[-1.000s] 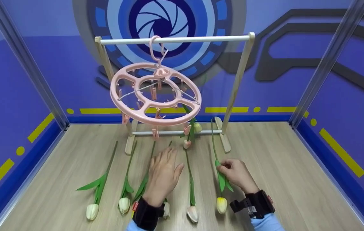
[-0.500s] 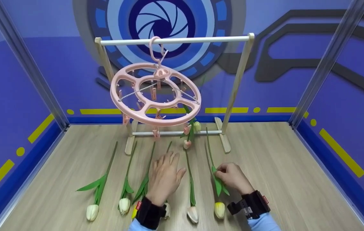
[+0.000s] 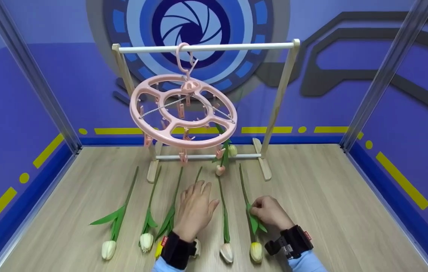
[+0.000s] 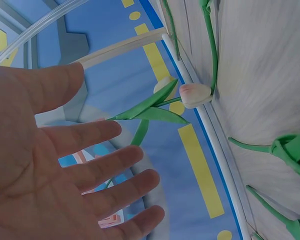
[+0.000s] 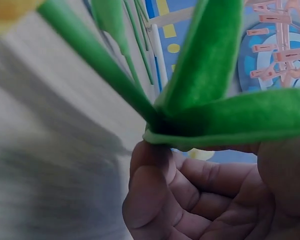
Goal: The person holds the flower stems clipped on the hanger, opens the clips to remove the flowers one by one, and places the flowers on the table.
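Risk: right hand (image 3: 270, 212) pinches the yellow artificial tulip (image 3: 251, 217) at its leaves, seemingly lightly, so it may slip; left hand (image 3: 195, 209) hovers spread, empty.

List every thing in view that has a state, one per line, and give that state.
Left hand: open, fingers spread, holding nothing.
Right hand: pinching the yellow tulip at its leaves.
Yellow tulip: lying on the floor, stem toward the rack.
Round peg hanger: hooked on the rail, tilted.
Clipped tulips: hanging head down from the hanger.
Four other tulips: lying flat, untouched.
Wooden rack: upright.
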{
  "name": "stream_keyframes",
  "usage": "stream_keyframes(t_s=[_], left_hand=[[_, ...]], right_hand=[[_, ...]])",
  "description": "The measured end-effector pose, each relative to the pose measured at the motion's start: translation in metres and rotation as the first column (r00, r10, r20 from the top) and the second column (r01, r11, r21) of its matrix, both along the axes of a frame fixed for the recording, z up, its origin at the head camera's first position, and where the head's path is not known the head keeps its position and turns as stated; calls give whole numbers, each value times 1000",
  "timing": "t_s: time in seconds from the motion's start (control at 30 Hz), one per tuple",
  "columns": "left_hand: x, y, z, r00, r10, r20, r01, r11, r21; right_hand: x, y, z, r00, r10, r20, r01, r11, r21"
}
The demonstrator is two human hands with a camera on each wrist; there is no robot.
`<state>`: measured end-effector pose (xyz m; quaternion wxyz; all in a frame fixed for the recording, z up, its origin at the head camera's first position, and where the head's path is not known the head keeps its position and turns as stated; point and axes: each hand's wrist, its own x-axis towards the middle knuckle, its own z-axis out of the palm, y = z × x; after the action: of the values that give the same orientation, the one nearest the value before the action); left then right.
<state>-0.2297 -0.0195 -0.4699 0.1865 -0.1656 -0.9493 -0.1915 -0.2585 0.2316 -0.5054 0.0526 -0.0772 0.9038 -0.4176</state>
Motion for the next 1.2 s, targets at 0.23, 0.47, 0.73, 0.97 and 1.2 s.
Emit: stream_keyframes(t_s=[0.23,0.47,0.73,0.97,1.2], left_hand=[[0,0,1,1000,-1,-1,1,1000,13],[0,0,1,1000,0,0,0,1000,23],[-2,-1,-2,1000,-2,-19,2,999,37],[-1,-2,-1,1000,0,-6,0,998,58],[-1,-3,0,1000,-8,19,6,997,82]], right_hand=[[0,-3,-5,1000,16,11,-16,1000,18],[1,-4,-7,999,30,14,-30,999,11],[2,0,-7,995,96,37,-94,995,-35],[1,3,-5,993,70,93,-63,995,-75],[2,7,-3,989,66,133,-49,991,-122]])
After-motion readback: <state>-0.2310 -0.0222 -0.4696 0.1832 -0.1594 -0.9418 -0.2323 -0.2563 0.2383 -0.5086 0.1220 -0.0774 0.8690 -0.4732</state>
